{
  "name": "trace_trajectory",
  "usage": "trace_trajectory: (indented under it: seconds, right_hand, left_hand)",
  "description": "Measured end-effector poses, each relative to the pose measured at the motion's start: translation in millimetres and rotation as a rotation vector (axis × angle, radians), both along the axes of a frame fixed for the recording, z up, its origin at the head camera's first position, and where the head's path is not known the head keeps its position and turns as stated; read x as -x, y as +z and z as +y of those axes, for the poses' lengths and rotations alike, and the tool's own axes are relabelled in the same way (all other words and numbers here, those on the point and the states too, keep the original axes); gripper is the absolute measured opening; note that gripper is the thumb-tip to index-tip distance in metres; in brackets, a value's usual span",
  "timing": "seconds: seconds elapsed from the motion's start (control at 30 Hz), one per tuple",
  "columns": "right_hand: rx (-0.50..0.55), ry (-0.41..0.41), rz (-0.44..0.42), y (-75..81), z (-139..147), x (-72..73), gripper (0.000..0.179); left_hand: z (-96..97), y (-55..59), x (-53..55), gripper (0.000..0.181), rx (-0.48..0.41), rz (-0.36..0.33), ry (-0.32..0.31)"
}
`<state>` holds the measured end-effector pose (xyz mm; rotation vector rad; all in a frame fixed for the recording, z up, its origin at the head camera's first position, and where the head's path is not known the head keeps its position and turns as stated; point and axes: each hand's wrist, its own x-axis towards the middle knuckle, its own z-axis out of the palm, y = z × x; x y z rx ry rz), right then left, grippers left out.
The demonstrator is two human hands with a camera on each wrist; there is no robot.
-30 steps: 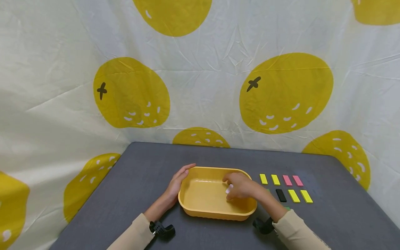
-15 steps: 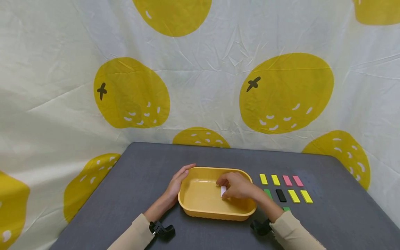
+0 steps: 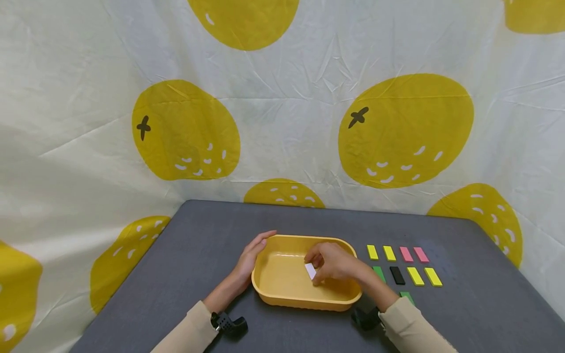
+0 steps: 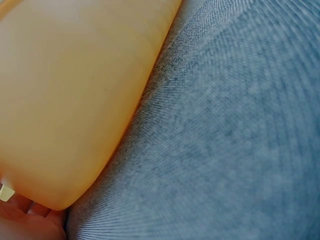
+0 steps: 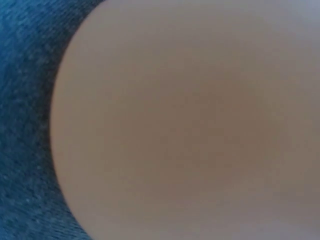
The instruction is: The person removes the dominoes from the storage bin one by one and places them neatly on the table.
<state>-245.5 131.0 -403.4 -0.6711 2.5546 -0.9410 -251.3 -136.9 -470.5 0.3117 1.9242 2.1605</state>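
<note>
A yellow plastic tub (image 3: pixel 282 297) with rounded corners stands on the dark table. My left hand (image 3: pixel 249 262) lies along its left side, fingers stretched toward the back left corner. In the left wrist view the tub wall (image 4: pixel 75 100) fills the left, with part of the left hand (image 4: pixel 32 222) at the bottom corner. Inside the tub, my right hand (image 3: pixel 333 261) pinches a small white rectangular block (image 3: pixel 311 271) between thumb and fingers, slanted low over the tub floor. The right wrist view is filled by the blurred tub wall (image 5: pixel 175 125), hiding the right fingers.
Flat blocks lie in rows right of the tub: several yellow ones (image 3: pixel 415 276), two pink ones (image 3: pixel 406 254), a black one (image 3: pixel 397 275) and green ones (image 3: pixel 407 296) partly behind the right forearm. A fruit-print cloth (image 3: pixel 282 142) hangs behind the table (image 3: pixel 212 220).
My right hand has moved slightly left inside the tub, and the white block has turned from upright to slanted in view. More of the green blocks shows. The left hand stays put.
</note>
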Motion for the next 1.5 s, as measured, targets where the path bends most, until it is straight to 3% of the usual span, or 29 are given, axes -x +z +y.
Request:
trace_trajectory:
  seconds: [0.17,0.47,0.93,1.07,1.27,1.5]
  right_hand:
    - [-0.008,0.018,-0.020,-0.5,-3,0.3,0.046]
    - [0.002,0.051,0.029,-5.3,-3,0.8,0.039]
    - [0.059,0.072,-0.061,-2.4,-3,1.3,0.040]
    - [0.090,0.091,-0.072,-1.9,-2,2.4,0.040]
    - [0.158,0.116,-0.020,-1.1,0,2.9,0.042]
    - [0.255,0.114,-0.014,7.9,4,-1.9,0.040]
  left_hand:
    - [-0.6,0.2,-0.1,0.048,-0.005,-0.012,-0.001]
    - [0.0,0.4,0.7,0.047,-0.003,-0.016,-0.003]
    - [0.3,0.4,-0.5,0.048,0.008,-0.005,0.006]
    - [0.6,1.2,-0.4,0.048,0.012,-0.007,0.007]
    - [1.0,1.9,-0.4,0.047,0.033,-0.010,0.012]
    - [1.1,1.9,-0.6,0.047,0.026,-0.012,0.010]
